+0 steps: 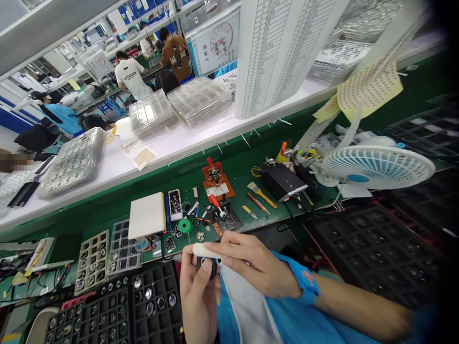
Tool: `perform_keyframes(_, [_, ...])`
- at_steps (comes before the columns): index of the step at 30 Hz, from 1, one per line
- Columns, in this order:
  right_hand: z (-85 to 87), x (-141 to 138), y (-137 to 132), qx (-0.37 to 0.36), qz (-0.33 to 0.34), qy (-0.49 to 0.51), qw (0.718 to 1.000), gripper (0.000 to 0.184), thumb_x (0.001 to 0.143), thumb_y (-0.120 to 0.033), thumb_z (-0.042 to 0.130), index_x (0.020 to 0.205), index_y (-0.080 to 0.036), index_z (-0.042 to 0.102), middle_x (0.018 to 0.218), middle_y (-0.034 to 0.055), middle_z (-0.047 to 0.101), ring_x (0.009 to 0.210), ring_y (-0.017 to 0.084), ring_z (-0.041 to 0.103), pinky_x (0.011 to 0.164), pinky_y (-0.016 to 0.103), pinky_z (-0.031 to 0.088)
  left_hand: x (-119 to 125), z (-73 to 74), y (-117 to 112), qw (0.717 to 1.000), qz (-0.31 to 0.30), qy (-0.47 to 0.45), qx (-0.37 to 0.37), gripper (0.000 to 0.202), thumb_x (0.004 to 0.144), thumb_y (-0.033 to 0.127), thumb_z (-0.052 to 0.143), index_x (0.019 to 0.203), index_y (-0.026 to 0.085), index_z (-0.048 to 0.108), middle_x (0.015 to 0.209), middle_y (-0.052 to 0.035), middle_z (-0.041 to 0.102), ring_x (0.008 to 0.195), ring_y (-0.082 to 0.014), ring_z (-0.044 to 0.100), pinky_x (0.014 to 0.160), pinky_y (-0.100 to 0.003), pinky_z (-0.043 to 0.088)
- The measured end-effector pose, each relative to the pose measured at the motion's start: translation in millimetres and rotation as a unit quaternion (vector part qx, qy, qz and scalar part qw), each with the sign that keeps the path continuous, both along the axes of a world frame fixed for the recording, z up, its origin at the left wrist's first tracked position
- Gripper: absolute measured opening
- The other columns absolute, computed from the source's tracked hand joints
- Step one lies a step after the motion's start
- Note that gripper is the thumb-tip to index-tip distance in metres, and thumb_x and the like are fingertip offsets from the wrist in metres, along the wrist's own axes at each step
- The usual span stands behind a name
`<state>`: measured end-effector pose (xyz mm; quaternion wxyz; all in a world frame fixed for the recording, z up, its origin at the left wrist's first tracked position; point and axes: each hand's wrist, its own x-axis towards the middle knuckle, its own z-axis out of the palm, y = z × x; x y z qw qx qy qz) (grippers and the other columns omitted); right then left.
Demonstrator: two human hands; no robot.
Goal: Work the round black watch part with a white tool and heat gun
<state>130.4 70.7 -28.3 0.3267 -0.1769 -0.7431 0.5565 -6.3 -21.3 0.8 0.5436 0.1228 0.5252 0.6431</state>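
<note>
My left hand is closed around a small round black piece with a lighter ring on its face, and the thumb presses on it. I cannot make out its exact kind. My right hand comes in from the right, fingers stretched along a white round-ended stick that they grip. The stick lies across the top of the black piece, apparently touching it. A blue band wraps the right wrist. Just beyond the hands, a small fixture with a red-handled clamp stands on the green bench.
A brown fixture, a yellow-handled brush, a green spool and a black box lie on the bench. Compartment trays holding round parts sit left. A white fan stands right. Other people work behind the shelf.
</note>
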Motion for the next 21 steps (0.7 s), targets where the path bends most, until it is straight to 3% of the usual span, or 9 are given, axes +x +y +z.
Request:
perform_keyframes(4, [-0.6, 0.9, 2.8, -0.001, 0.009, -0.019, 1.0, 0.042, 0.103, -0.029, 0.042, 0.143, -0.033, 0.048, 0.094, 0.0035, 0.054, 0.083, 0.017, 0.054, 0.073, 0.032, 0.044, -3.3, 2.5, 0.2, 1.0, -0.008, 0.0, -0.005, 0.019, 0.088, 0.03, 0.068, 0.103, 0.023, 0.059, 0.072, 0.0043, 0.051, 0.043, -0.0017, 0.034, 0.04, -0.012, 0.037])
perform_keyframes(21, [7.4, 4.3, 14.5, 0.083, 0.005, 0.008, 0.997, 0.042, 0.101, -0.022, 0.042, 0.141, -0.027, 0.052, 0.089, 0.0039, 0.055, 0.076, 0.016, 0.051, 0.066, 0.029, 0.042, -7.1, 10.4, 5.4, 1.0, -0.029, -0.002, 0.006, 0.016, 0.087, 0.029, 0.069, 0.097, 0.021, 0.058, 0.071, 0.0035, 0.054, 0.041, -0.0011, 0.035, 0.041, -0.011, 0.038])
